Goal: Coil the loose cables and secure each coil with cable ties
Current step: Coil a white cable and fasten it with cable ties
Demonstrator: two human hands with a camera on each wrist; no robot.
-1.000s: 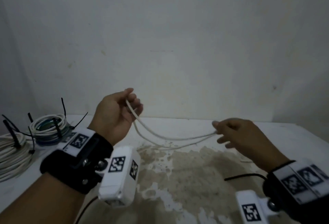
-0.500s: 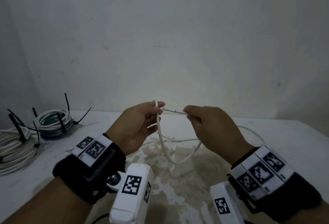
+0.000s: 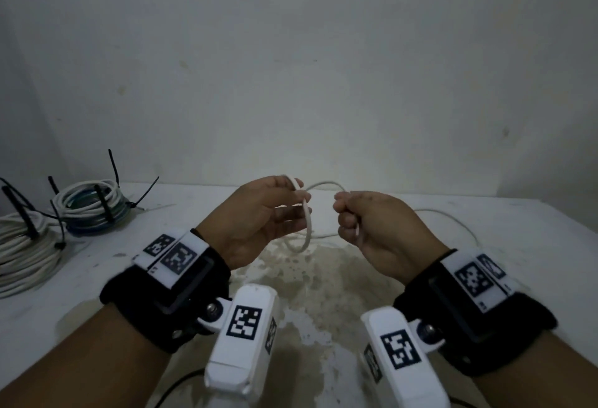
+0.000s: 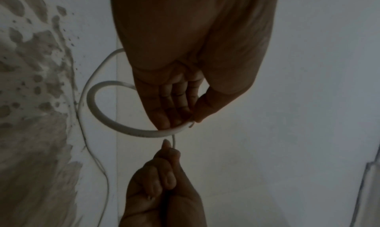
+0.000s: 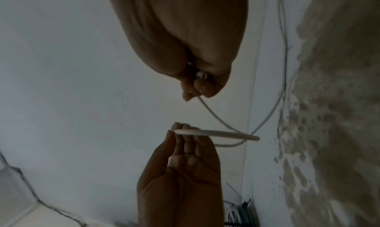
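Note:
A loose white cable (image 3: pixel 309 226) is held above the table between both hands. My left hand (image 3: pixel 299 200) pinches its cut end between thumb and fingertips, and a small loop (image 4: pixel 139 133) curves out below the fingers. Just to the right, my right hand (image 3: pixel 346 213) is curled in a fist round the same cable, which leaves the fist (image 5: pixel 201 84) and arcs over to the left hand (image 5: pixel 185 149). The remaining cable trails across the table (image 3: pixel 453 223) on the right.
Two coils bound with black cable ties lie at the far left: a white and blue one (image 3: pixel 90 207) and a larger white one (image 3: pixel 22 245). The white table has a worn brown patch (image 3: pixel 307 294) under my hands. A plain wall stands close behind.
My right hand has come in from the right to sit close beside the left. The long slack span between them has become a small loop at the left hand.

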